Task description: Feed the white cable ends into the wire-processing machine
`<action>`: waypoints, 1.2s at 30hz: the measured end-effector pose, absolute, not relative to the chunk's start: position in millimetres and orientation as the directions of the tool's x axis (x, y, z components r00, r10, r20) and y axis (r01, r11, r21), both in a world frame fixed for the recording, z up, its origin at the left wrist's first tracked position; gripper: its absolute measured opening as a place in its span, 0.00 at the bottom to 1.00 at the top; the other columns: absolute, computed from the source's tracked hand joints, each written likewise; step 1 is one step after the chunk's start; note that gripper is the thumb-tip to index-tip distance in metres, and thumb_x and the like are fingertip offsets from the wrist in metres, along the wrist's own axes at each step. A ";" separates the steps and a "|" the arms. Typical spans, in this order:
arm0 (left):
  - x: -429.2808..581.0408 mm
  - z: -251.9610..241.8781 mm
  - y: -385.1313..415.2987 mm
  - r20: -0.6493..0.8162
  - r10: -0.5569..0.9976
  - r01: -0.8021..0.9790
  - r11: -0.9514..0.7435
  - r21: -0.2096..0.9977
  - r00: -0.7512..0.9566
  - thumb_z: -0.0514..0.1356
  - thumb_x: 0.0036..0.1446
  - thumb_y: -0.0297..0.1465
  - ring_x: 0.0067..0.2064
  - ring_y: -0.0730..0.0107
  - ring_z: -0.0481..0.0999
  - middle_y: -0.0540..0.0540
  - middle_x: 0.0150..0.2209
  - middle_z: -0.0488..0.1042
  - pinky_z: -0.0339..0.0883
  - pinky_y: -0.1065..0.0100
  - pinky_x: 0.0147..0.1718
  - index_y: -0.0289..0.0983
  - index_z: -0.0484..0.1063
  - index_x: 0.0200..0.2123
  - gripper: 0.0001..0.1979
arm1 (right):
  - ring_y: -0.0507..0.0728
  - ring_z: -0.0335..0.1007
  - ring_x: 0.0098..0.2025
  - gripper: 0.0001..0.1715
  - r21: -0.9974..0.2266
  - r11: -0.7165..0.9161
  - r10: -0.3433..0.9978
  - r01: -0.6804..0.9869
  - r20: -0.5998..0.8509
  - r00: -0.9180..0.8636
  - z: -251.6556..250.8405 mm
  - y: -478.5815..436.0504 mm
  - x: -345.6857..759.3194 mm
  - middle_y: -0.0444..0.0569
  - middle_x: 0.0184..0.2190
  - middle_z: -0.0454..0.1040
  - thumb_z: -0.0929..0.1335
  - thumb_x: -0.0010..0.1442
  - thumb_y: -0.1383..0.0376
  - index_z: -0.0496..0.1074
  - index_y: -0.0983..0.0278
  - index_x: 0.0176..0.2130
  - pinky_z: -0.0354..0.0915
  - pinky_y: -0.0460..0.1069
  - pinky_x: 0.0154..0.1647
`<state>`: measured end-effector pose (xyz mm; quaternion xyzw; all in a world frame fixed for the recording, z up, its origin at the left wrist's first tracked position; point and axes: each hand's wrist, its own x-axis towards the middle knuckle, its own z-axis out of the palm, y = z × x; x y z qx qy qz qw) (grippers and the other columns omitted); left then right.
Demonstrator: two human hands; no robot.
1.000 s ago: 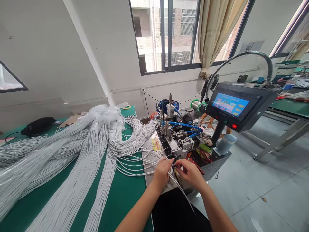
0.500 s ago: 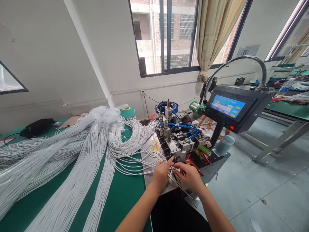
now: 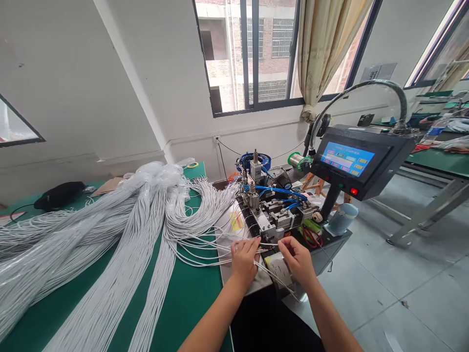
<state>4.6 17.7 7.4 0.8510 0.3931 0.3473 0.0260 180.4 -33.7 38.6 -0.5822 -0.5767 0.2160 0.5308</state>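
Note:
My left hand [image 3: 245,259] is closed over several white cables at the front of the machine [image 3: 269,215], and their ends poke out past its fingers. Between finger and thumb, my right hand [image 3: 297,256] pinches the end of one white cable [image 3: 270,244], which runs straight across from the left hand. Other loose cable ends [image 3: 282,282] hang down below the hands over the front edge. From the left hand the cables lead back to a large looped bundle [image 3: 198,227] on the green table.
Long bundles of white cable [image 3: 110,274] cover much of the green table [image 3: 183,303]. A touchscreen box [image 3: 346,159] stands right of the machine, with a plastic cup [image 3: 342,219] below it. A solder spool [image 3: 298,161] sits behind. Red-handled pliers [image 3: 312,238] lie at the right.
My right hand has moved right, away from my left hand, drawing one cable end out straight. My left hand stays nearly in place, its fingers now flatter over the cables.

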 end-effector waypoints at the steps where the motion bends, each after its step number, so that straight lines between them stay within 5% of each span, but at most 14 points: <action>1: 4.0 7.8 17.1 0.577 0.690 0.646 -0.687 0.332 0.437 0.55 0.57 0.24 0.48 0.60 0.70 0.45 0.49 0.74 0.54 0.54 0.49 0.43 0.66 0.54 0.22 | 0.52 0.60 0.22 0.15 -0.888 0.222 0.899 0.404 0.346 0.267 38.7 -33.3 181.2 0.43 0.22 0.67 0.63 0.63 0.55 0.68 0.63 0.32 0.56 0.45 0.22; 9: 1.6 0.8 21.0 0.644 0.618 0.533 -0.766 0.361 0.452 0.54 0.58 0.24 0.39 0.63 0.70 0.47 0.33 0.75 0.56 0.60 0.43 0.40 0.74 0.38 0.10 | 0.56 0.68 0.30 0.17 -0.921 0.187 0.912 0.343 0.292 0.287 31.0 -25.7 185.7 0.47 0.29 0.73 0.65 0.61 0.53 0.71 0.64 0.36 0.63 0.47 0.32; 21: 2.1 -2.5 22.8 0.633 0.552 0.477 -0.823 0.308 0.543 0.53 0.57 0.24 0.39 0.61 0.69 0.46 0.34 0.74 0.58 0.60 0.41 0.39 0.72 0.41 0.12 | 0.53 0.63 0.25 0.17 -0.948 0.201 0.931 0.245 0.263 0.252 32.9 -25.2 180.8 0.44 0.24 0.69 0.68 0.58 0.52 0.70 0.63 0.29 0.59 0.46 0.27; 28: 2.9 -4.6 24.8 0.615 0.544 0.483 -0.828 0.285 0.570 0.53 0.55 0.24 0.38 0.61 0.70 0.45 0.34 0.74 0.60 0.60 0.39 0.39 0.72 0.42 0.13 | 0.47 0.49 0.18 0.19 -0.986 0.164 0.969 -0.020 0.157 0.191 21.8 -20.6 177.1 0.39 0.19 0.61 0.68 0.58 0.51 0.68 0.63 0.27 0.47 0.44 0.17; 36: 3.1 -0.6 24.0 0.582 0.556 0.499 -0.821 0.276 0.594 0.53 0.52 0.22 0.37 0.61 0.70 0.45 0.34 0.74 0.62 0.62 0.36 0.38 0.72 0.41 0.14 | 0.46 0.46 0.17 0.22 -0.991 0.097 0.977 -0.092 0.078 0.198 23.2 -19.8 174.6 0.41 0.21 0.65 0.69 0.53 0.47 0.66 0.63 0.28 0.42 0.44 0.16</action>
